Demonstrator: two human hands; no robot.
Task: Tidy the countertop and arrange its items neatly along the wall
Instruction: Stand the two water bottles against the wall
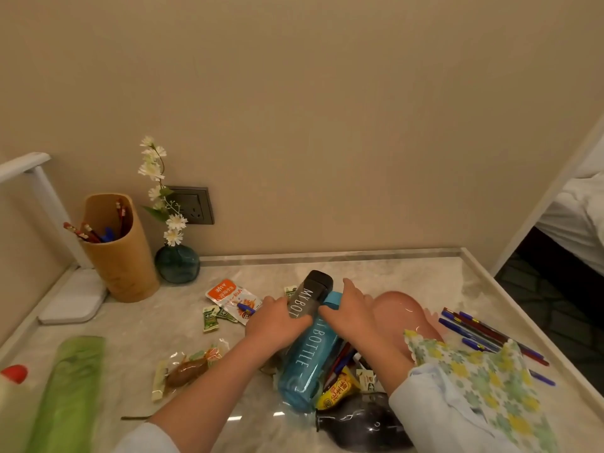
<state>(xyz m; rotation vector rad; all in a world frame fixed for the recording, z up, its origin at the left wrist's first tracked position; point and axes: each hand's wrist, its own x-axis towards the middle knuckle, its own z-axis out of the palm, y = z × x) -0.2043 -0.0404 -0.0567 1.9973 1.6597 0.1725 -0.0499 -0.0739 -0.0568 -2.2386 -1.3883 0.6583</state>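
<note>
Two bottles lie side by side mid-counter. My left hand grips the dark grey "MY BOTTLE" bottle by its lower part. My right hand rests over the blue bottle, fingers around its upper end near the blue cap strap. Snack packets are scattered about: an orange-and-white one, small green ones, a clear-wrapped brown snack and a yellow one. Several blue and red pens lie loose at the right.
Against the wall stand a wooden pen holder, a teal vase with white flowers and a white lamp base. A pink dish, floral cloth, dark vase and green tray lie nearby.
</note>
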